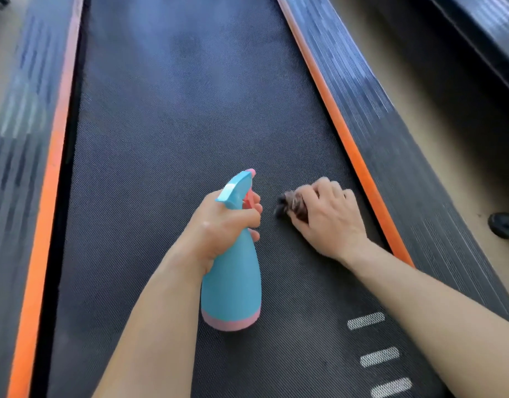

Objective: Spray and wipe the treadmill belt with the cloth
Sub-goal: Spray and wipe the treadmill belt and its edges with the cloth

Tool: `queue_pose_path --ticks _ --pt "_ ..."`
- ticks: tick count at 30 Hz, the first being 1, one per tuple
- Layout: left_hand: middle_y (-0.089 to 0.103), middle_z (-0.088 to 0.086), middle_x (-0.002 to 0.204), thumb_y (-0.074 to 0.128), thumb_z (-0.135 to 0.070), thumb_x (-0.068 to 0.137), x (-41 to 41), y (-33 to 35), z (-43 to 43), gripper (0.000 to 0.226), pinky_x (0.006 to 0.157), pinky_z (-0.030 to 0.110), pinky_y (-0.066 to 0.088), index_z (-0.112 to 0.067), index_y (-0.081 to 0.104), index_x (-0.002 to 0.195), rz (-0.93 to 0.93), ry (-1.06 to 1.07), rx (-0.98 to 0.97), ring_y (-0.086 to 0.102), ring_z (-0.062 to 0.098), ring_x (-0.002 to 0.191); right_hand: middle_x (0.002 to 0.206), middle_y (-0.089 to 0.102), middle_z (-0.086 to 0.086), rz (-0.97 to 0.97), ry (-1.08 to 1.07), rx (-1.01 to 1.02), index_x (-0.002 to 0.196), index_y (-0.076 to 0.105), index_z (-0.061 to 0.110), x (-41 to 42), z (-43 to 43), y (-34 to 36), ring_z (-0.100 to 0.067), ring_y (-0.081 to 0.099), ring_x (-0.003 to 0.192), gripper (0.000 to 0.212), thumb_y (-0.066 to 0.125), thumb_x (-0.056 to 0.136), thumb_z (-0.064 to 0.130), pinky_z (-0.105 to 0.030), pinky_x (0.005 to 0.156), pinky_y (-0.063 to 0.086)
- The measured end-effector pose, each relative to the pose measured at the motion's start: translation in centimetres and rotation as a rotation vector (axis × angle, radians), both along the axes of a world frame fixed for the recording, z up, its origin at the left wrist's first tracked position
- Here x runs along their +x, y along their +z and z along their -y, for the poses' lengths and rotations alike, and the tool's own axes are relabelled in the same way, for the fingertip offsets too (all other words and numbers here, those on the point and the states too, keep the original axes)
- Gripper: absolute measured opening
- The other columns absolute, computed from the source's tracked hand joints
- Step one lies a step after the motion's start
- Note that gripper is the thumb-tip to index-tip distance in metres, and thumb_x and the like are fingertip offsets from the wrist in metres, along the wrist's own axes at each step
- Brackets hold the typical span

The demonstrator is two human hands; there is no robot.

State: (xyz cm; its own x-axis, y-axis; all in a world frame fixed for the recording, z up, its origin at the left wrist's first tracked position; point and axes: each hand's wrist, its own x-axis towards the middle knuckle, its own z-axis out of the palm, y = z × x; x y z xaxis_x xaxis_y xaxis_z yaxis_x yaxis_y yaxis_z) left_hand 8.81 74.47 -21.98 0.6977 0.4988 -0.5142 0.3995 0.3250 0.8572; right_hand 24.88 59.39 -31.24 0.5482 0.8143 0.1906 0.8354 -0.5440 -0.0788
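The dark textured treadmill belt [175, 133] runs away from me between two orange strips. My left hand [224, 228] grips the neck of a blue spray bottle [231, 285] with a pink base, fingers curled on its pink trigger, nozzle pointing up the belt. A faint damp patch shows on the belt farther ahead. To the right, my right hand [328, 216] holds a bunched dark cloth [290, 206] against the belt; most of the cloth is hidden under the fingers.
Orange strips [333, 116] and ribbed black side rails [371, 110] border the belt on both sides. White dashed marks [378, 356] lie on the belt near my right forearm. A small black wheel [503, 225] sits on the tan floor at right.
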Motion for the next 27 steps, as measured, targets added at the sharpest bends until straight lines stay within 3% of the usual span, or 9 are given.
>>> queue_pose_path --ticks 3,6,13,17,21,27 --pt "0.068 0.006 0.102 0.066 0.01 0.083 -0.4 0.1 -0.1 0.056 0.06 0.026 0.059 -0.031 0.072 0.121 -0.006 0.005 0.008 0.063 0.014 0.07 0.115 0.051 -0.01 -0.042 -0.154 -0.036 0.117 0.054 0.023 3.1 -4.7 0.0 -0.034 0.051 0.105 0.046 0.045 0.095 0.062 -0.046 0.085 0.04" --pt "0.07 0.005 0.097 0.069 0.005 0.078 -0.5 0.4 0.0 0.039 0.06 0.026 0.059 -0.015 0.074 0.111 -0.039 -0.001 0.015 0.064 0.014 0.066 0.117 0.052 -0.011 -0.058 -0.257 -0.05 0.117 0.054 0.021 3.1 -6.5 0.3 -0.035 0.051 0.107 0.046 0.049 0.095 0.061 -0.048 0.087 0.04" --pt "0.07 0.002 0.092 0.07 0.001 0.075 0.0 0.3 0.1 0.033 0.062 0.029 0.059 -0.017 0.073 0.102 -0.042 -0.024 0.022 0.064 0.018 0.071 0.1 0.049 -0.004 -0.022 0.01 0.009 0.11 0.058 0.025 -3.2 1.4 -0.5 -0.03 0.051 0.089 0.04 0.061 0.087 0.057 -0.042 0.074 0.04" --pt "0.073 0.0 0.093 0.067 -0.014 0.061 0.0 0.0 -0.2 0.045 0.075 0.039 0.062 -0.019 0.073 0.105 -0.091 -0.056 0.063 0.069 0.021 0.063 0.107 0.052 -0.009 -0.019 -0.139 0.037 0.113 0.057 0.022 0.2 -3.6 -0.5 -0.034 0.052 0.097 0.043 0.056 0.09 0.058 -0.044 0.079 0.041" --pt "0.072 0.001 0.093 0.066 -0.013 0.06 0.1 0.2 0.1 0.046 0.068 0.034 0.061 -0.017 0.072 0.106 -0.089 -0.057 0.06 0.067 0.019 0.06 0.115 0.053 -0.012 -0.07 -0.271 -0.041 0.117 0.056 0.021 0.9 -6.2 0.1 -0.036 0.052 0.104 0.047 0.052 0.091 0.061 -0.047 0.085 0.041" --pt "0.07 0.006 0.099 0.07 -0.001 0.07 0.3 0.5 0.4 0.034 0.056 0.023 0.055 -0.016 0.072 0.1 -0.058 -0.053 0.023 0.063 0.016 0.062 0.101 0.051 -0.005 -0.033 0.021 0.026 0.107 0.06 0.023 -4.3 2.0 -0.4 -0.03 0.051 0.09 0.044 0.049 0.088 0.061 -0.042 0.074 0.039"
